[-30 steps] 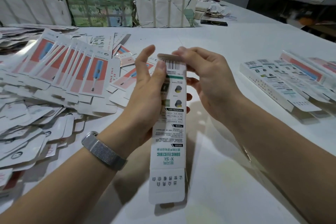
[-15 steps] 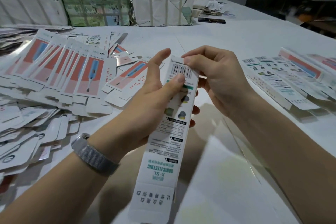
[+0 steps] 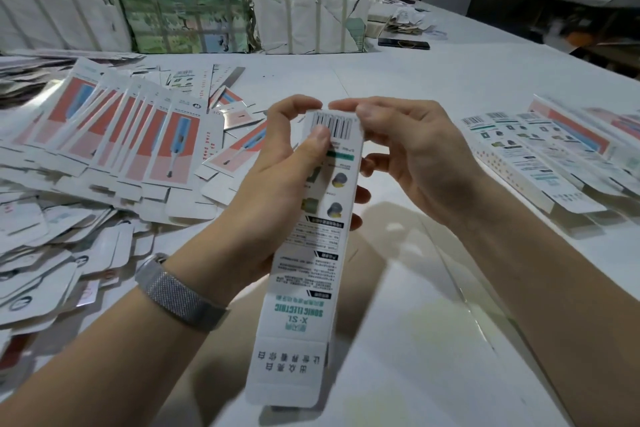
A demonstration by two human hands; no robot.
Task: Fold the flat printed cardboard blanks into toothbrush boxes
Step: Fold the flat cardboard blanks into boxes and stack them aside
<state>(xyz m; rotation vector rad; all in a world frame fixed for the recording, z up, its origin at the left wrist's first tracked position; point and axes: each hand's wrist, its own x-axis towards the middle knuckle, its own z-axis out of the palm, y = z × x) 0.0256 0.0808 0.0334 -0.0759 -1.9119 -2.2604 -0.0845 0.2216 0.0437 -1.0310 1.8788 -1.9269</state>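
White worktop, flat blanks heaped at left, folded boxes at right

Box is held upright above worktop: gripped mid-body by left hand, thumb on barcode; top flap pinched by right hand. Step judged: far end being closed; next, flap to be tucked in, bottom flap still open

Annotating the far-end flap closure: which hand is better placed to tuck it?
Probably right. The right hand has its fingertips at the barcode end of the box, while the left hand grips the body, steadying it.
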